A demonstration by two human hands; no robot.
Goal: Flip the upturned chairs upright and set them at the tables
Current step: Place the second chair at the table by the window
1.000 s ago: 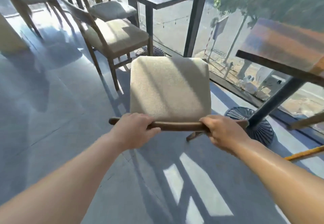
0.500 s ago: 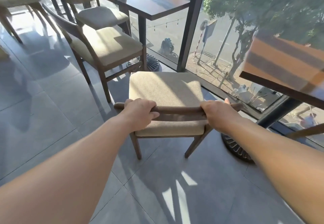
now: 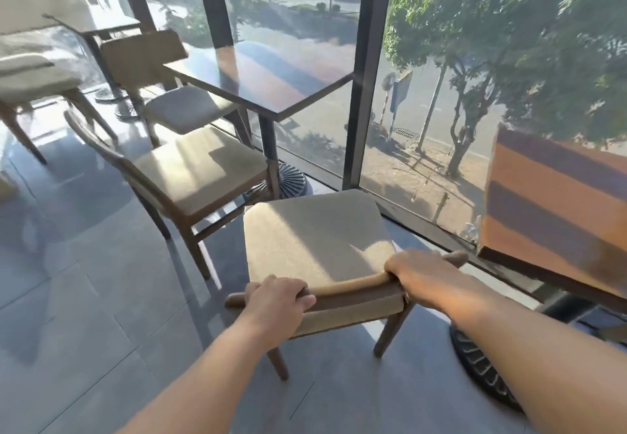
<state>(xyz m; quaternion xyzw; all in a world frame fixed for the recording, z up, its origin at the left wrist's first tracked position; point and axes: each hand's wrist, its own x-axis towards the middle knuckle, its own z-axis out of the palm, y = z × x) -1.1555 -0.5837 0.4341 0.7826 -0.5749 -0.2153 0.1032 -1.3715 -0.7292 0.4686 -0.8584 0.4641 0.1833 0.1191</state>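
Note:
A wooden chair (image 3: 315, 236) with a beige cushioned seat stands upright on the grey tile floor in front of me, its seat toward the window. My left hand (image 3: 278, 301) grips the left part of its curved wooden backrest rail. My right hand (image 3: 420, 272) grips the right part of the same rail. A dark wooden table (image 3: 549, 216) stands just to the right of the chair, its round black base (image 3: 481, 365) partly hidden behind my right forearm.
A second table (image 3: 271, 77) stands ahead on the left against the glass wall (image 3: 424, 111), with two upright chairs, one near (image 3: 190, 169) and one far (image 3: 183, 108). Another chair (image 3: 30, 84) is at the far left. Open floor lies to my left.
The chair went from tipped with its seat facing me to standing on its legs on the floor. Both hands kept their hold on the backrest rail. My view lifted toward the window.

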